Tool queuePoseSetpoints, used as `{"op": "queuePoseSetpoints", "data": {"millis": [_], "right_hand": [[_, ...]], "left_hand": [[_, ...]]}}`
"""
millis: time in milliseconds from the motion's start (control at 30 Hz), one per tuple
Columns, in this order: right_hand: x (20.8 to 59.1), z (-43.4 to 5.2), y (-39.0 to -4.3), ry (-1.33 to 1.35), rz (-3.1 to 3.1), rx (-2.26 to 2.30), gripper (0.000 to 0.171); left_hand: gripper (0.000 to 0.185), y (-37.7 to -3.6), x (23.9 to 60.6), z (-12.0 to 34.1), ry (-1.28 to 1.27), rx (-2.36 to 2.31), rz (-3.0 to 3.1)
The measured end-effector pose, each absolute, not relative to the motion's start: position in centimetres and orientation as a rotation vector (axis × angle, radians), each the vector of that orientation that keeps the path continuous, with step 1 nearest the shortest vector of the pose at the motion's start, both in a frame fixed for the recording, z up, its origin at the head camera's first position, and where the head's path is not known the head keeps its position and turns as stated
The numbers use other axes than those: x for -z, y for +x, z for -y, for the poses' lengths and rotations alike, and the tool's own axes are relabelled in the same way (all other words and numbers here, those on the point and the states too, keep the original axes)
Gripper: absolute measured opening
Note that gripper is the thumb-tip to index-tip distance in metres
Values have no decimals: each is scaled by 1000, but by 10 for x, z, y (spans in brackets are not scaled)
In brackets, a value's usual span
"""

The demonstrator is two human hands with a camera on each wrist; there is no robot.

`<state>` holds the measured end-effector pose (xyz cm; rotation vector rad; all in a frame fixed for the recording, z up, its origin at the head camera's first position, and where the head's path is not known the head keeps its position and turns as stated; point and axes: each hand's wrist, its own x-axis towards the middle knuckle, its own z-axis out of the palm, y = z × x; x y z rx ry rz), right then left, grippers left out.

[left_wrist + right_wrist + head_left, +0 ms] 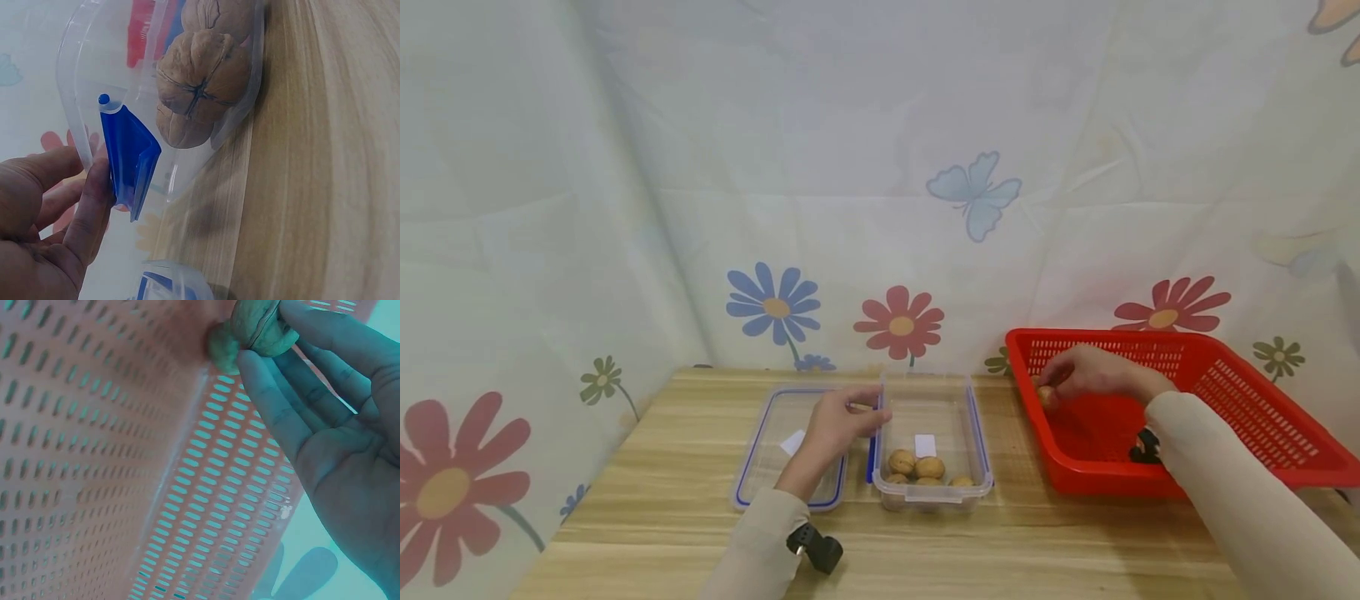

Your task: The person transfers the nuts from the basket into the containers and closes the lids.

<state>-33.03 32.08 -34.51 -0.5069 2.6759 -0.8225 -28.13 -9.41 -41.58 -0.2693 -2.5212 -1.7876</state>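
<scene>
Pinched between the fingertips of the right hand (1093, 372) is a walnut (1046, 395), held low in the near-left corner of the red perforated basket (1240, 400), which sits at the right of the wooden table (662, 517). From the head camera, the left hand (835, 427) reaches to the left rim of the clear plastic container (934, 400) at the middle of the table, thumb and fingers at its edge by the blue clasp (871, 458). Several walnuts (917, 467) lie together at the near end of that container, beside a small white label. Its lid (775, 442), clear with a blue rim, lies flat just left of it, partly under the left hand.

Seen from the left wrist, the thumb (94, 200) presses against the blue clasp (131, 156) on the container wall (81, 75), the other fingers lying loosely curved behind it. Through the clear wall two walnuts (197, 87) show, resting against the corner, with the table grain alongside.

Seen from the right wrist, the fingers (275, 419) close round the walnut (259, 328), which is right against the basket's slotted wall (87, 425) where wall meets floor.
</scene>
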Motion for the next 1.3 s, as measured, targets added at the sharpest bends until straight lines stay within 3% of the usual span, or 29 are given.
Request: {"op": "queuePoseSetpoints", "data": {"millis": [567, 900, 1300], "right_hand": [[303, -319, -302, -482, -2808, 903, 55], [273, -307, -284, -476, -2856, 937, 50], [264, -278, -258, -684, -2869, 981, 37]], "left_hand": [[45, -281, 417, 95, -285, 1757, 2535], [45, -281, 416, 95, -281, 1766, 2533], [44, -282, 414, 95, -273, 1779, 2525]]}}
